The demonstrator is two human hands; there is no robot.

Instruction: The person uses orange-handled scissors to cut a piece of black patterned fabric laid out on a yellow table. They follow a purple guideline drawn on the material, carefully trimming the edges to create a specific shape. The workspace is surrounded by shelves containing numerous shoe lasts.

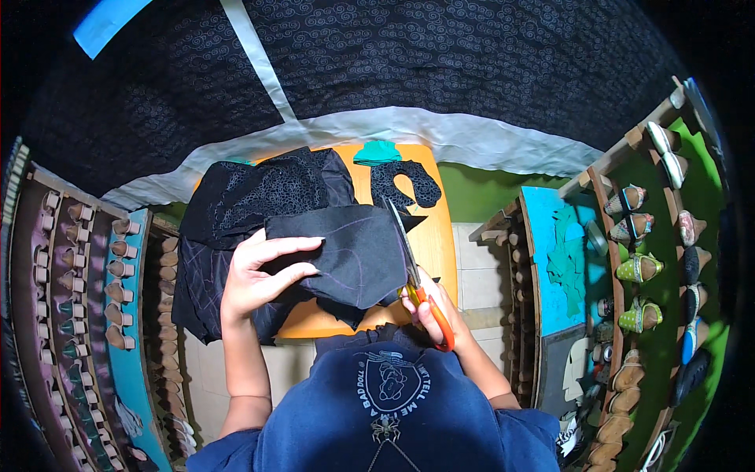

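Black fabric piece (346, 252) pinned flat by left hand (255, 275); scissors (413, 267) clenched in right hand (429, 311). Cut line could be missed if fabric is let slip.

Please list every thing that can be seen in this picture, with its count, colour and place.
black cloth: one piece, under the left hand
scissors: one pair, orange handles, at the cloth's right edge
cloth pile: black, on the table's left
table: one, orange, centre
cut piece: one, black patterned, far side of the table
teal piece: one, far table edge
shoes: many, racks on the right
left hand: flat on the cloth
right hand: holding the scissors
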